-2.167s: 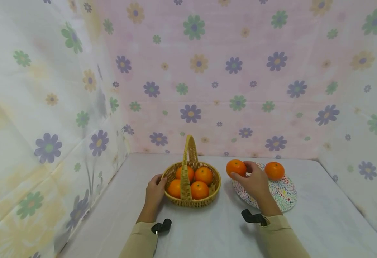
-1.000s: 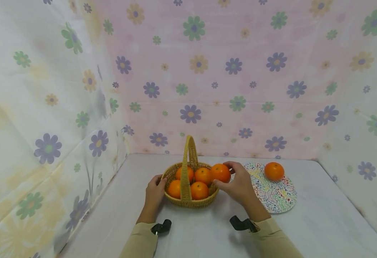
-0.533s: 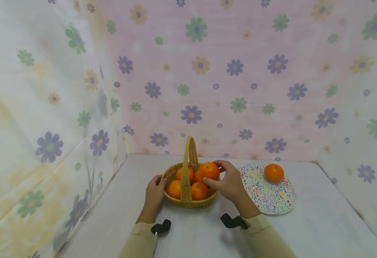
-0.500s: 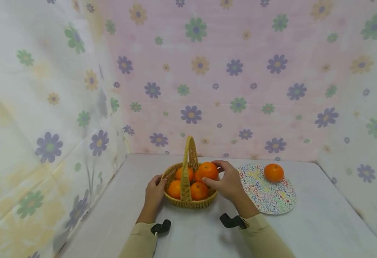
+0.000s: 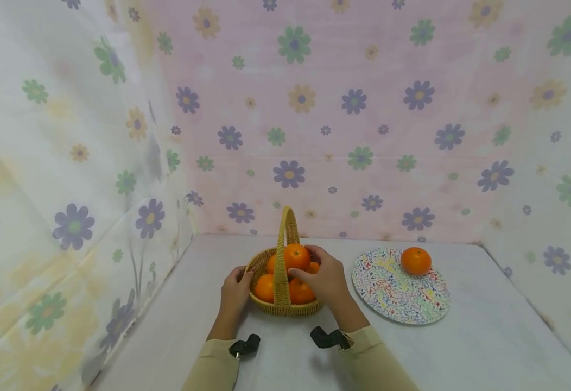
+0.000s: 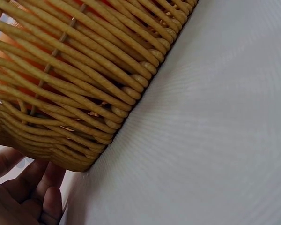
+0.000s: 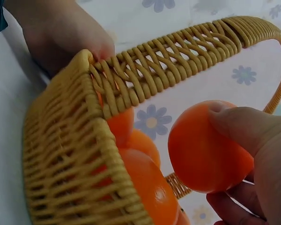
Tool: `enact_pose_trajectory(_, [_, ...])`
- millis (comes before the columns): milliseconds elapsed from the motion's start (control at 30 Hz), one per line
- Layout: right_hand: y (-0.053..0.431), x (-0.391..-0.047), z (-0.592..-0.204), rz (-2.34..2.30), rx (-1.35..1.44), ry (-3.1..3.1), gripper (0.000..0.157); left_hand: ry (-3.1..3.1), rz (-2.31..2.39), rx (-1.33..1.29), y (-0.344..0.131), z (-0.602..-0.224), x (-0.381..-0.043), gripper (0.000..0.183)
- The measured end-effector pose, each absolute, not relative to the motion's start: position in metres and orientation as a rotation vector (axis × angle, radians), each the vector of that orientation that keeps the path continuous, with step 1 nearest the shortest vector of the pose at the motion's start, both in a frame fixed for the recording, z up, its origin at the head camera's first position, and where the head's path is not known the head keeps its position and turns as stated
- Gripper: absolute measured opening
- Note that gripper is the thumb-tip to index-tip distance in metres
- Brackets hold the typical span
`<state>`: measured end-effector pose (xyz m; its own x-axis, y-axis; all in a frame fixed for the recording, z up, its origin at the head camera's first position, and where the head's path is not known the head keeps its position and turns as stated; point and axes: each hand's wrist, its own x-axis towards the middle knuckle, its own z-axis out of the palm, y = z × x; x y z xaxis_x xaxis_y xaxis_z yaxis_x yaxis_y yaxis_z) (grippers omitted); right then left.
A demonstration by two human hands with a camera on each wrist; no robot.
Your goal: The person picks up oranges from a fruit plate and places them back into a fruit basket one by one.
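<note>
A yellow wicker basket (image 5: 285,310) with a tall arched handle stands on the table, holding several oranges (image 5: 302,291). My left hand (image 5: 234,296) grips its left rim; in the left wrist view, fingers (image 6: 30,183) bend against the woven side. My right hand (image 5: 325,276) pinches another orange (image 5: 297,257) between thumb and fingers, over the fruit in the basket and beside the handle. Seen from the right wrist, this held orange (image 7: 203,150) is apart from the oranges (image 7: 150,185) lower in the basket, which are partly hidden by the wicker wall.
Right of the basket lies a round, colour-speckled plate (image 5: 393,296) with one orange (image 5: 416,261) near its back edge. A white cloth covers the table (image 5: 285,358). Flower-printed sheets hang behind (image 5: 324,157) and at both sides.
My right hand has carried the orange left from beside the plate to over the basket, close to the handle. My left hand has stayed on the rim.
</note>
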<state>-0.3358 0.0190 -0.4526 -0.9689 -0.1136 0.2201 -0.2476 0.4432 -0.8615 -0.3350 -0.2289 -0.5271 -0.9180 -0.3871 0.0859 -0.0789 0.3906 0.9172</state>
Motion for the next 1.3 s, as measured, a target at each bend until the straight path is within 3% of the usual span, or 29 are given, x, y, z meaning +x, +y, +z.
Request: enact_pose_trajectory(1300, [0.004,-0.332,-0.475,1.451,0.437,-2.456,0.066,-2.364,-1.537,0.387,-0.23,-0.528,-0.334,0.042])
